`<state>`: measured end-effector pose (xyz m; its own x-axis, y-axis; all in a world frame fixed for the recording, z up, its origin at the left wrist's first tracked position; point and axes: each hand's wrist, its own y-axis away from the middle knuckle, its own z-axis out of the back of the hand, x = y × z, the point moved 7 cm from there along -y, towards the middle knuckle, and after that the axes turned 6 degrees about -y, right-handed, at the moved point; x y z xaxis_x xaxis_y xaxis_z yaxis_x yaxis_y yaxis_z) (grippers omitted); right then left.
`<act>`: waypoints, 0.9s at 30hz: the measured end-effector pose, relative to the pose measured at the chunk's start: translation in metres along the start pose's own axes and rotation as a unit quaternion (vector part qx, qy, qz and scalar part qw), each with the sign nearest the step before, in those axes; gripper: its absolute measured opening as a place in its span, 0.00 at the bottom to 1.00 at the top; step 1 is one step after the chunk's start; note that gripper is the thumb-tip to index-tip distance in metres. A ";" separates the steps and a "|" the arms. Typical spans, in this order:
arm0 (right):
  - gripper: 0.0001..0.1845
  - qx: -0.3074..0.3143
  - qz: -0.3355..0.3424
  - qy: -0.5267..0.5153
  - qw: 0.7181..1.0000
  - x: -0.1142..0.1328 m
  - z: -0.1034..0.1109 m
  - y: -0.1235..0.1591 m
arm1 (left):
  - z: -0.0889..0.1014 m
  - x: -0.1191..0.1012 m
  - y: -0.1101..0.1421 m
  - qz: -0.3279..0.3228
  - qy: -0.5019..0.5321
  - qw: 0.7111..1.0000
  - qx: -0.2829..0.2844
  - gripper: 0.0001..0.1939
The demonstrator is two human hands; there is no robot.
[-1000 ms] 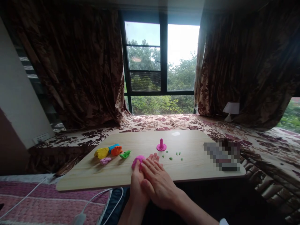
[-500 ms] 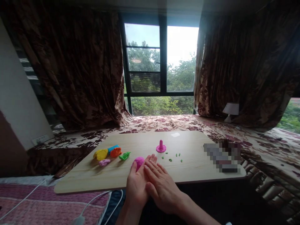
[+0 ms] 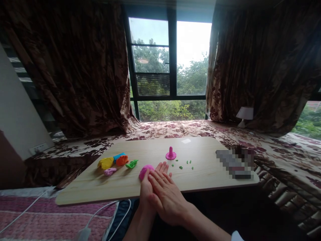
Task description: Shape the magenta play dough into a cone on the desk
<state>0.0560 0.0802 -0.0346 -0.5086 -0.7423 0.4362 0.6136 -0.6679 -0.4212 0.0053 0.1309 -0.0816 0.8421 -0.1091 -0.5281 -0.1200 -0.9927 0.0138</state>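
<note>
My left hand (image 3: 146, 192) is turned palm up near the front edge of the table, its fingers stretched out. Across it lies my right hand (image 3: 168, 195), flat and palm down, fingers extended. The palms press together, and whatever may be between them is hidden. Just behind my left thumb sits a rounded lump of bright pink modelling clay (image 3: 145, 171), partly covered by the hand. Farther back stands a pink clay piece (image 3: 171, 154), an upright stub on a flat round base. Several small green clay bits (image 3: 181, 167) are scattered to the right of my fingertips.
Left on the wooden table (image 3: 87, 189) lie yellow (image 3: 105, 163), blue (image 3: 118, 157), orange (image 3: 122, 160), green (image 3: 131, 164) and pale pink clay (image 3: 109, 171). A blurred-out object (image 3: 234, 164) lies at the right. White cables (image 3: 100, 211) run below the left edge.
My right hand has shifted slightly left over my left palm, and both hands sit a little lower. More of the pink lump shows. The whole view has shifted a little.
</note>
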 end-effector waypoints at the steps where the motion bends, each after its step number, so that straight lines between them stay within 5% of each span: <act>1: 0.28 -0.011 -0.023 0.001 1.000 -0.005 0.001 -0.003 | -0.001 0.003 -0.001 0.008 -0.004 1.000 0.003 0.25; 8: 0.24 -0.043 -0.060 0.007 0.997 -0.045 0.007 -0.007 | -0.008 -0.002 -0.012 0.083 -0.035 0.996 0.010 0.23; 17: 0.24 -0.094 -0.068 0.003 0.993 -0.087 0.033 -0.037 | 0.004 -0.016 -0.037 0.131 -0.118 0.983 -0.057 0.21; 22: 0.21 -0.115 -0.088 0.009 0.989 -0.098 0.047 -0.030 | 0.015 -0.028 -0.056 0.059 -0.225 0.964 -0.130 0.16; 27: 0.19 -0.120 -0.132 0.032 0.984 -0.115 0.061 -0.019 | 0.022 -0.037 -0.083 -0.063 -0.363 0.915 -0.166 0.16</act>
<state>0.1397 0.1813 -0.0285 -0.6720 -0.5387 0.5081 0.2994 -0.8252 -0.4789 -0.0277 0.2182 -0.0816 0.2526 -0.0485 -0.9664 0.2221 -0.9692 0.1067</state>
